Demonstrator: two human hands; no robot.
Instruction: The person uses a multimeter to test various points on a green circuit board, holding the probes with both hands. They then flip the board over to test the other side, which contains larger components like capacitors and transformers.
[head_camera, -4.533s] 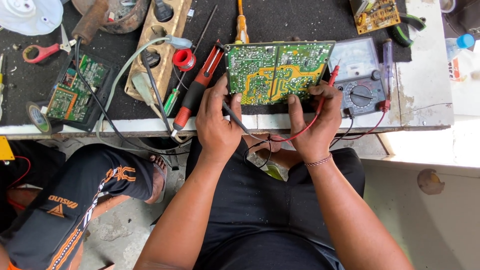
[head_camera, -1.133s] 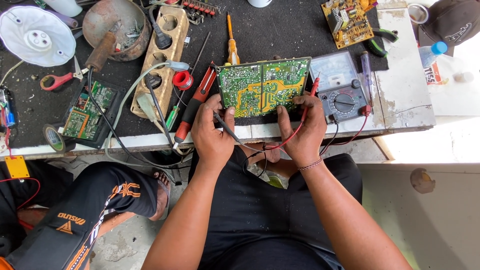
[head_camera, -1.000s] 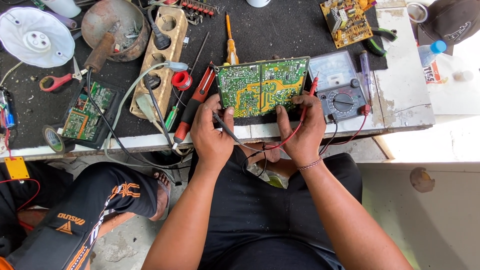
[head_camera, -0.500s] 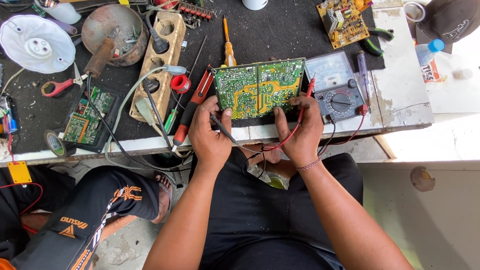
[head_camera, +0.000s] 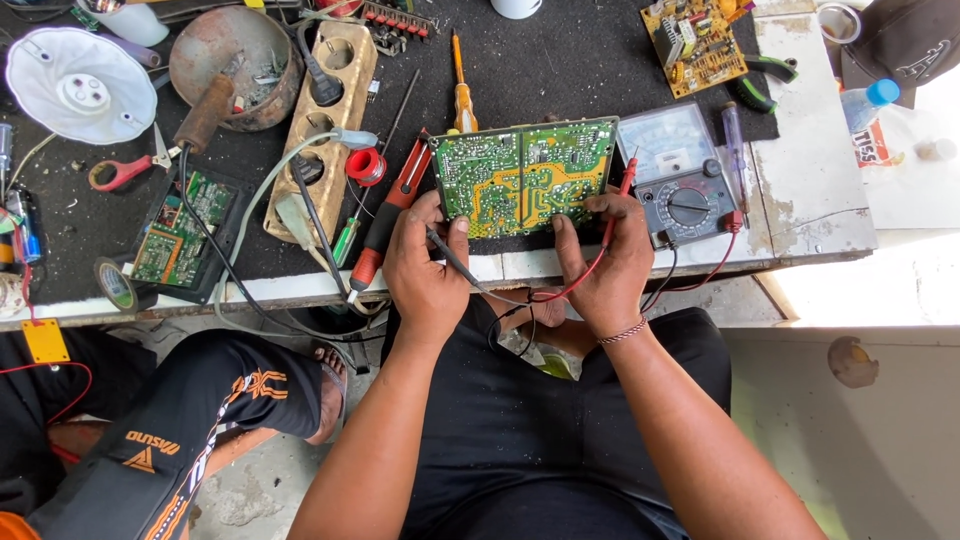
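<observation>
A green circuit board (head_camera: 525, 177) lies solder side up near the front edge of the dark workbench (head_camera: 560, 60). My left hand (head_camera: 425, 270) grips its left edge and holds a black test probe (head_camera: 452, 257) against it. My right hand (head_camera: 605, 265) rests at the board's lower right corner, pinching a red test probe (head_camera: 618, 200) that touches the board. Red and black leads (head_camera: 560, 295) hang between my hands toward an analog multimeter (head_camera: 683, 185) just right of the board.
A wooden socket strip (head_camera: 322, 130), screwdrivers (head_camera: 392, 215), red solder spool (head_camera: 366, 166), another green board (head_camera: 180, 232), rusty bowl (head_camera: 235, 55), white lamp shell (head_camera: 80, 85) and yellow board (head_camera: 695, 42) crowd the bench. Another person's leg (head_camera: 200, 420) is at lower left.
The view has drifted slightly, so the bench sits lower in frame. Both hands stay on the board with the probes; no clear change in grip.
</observation>
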